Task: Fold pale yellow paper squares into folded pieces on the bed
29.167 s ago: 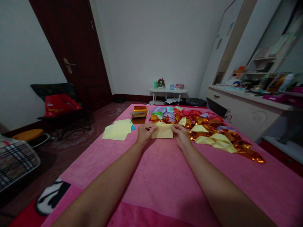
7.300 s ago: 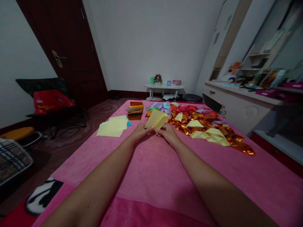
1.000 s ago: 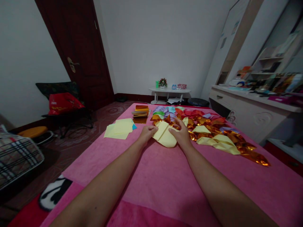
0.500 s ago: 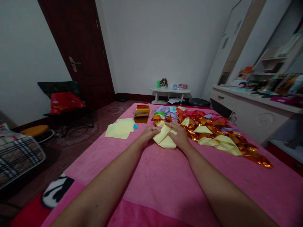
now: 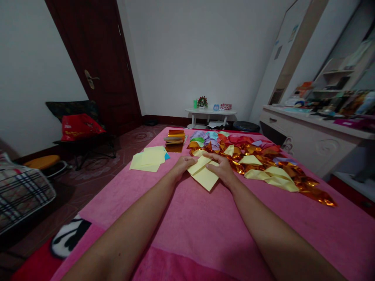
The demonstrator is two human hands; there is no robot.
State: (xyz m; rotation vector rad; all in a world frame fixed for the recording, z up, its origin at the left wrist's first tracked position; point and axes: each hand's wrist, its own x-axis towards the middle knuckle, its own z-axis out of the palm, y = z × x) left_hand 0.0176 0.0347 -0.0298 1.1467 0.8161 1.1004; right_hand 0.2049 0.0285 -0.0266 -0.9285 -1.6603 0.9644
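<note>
- Pinching the folded yellow paper [image 5: 203,176] at its left edge with the left hand [image 5: 182,166], fingers narrow on it.
- Pressing the right hand [image 5: 223,170] over the top fold, fingers curled, holding it down on the pink blanket [image 5: 205,222].
- Looks light, thin and quick to crease; best gripped at edges or corners.

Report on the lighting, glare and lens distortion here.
Head view: dim room light, with soft shadows on the pink blanket; gold foil pieces glint brightly; the wide lens tilts the door; the yellow paper between left hand and right hand is sharp.
</note>
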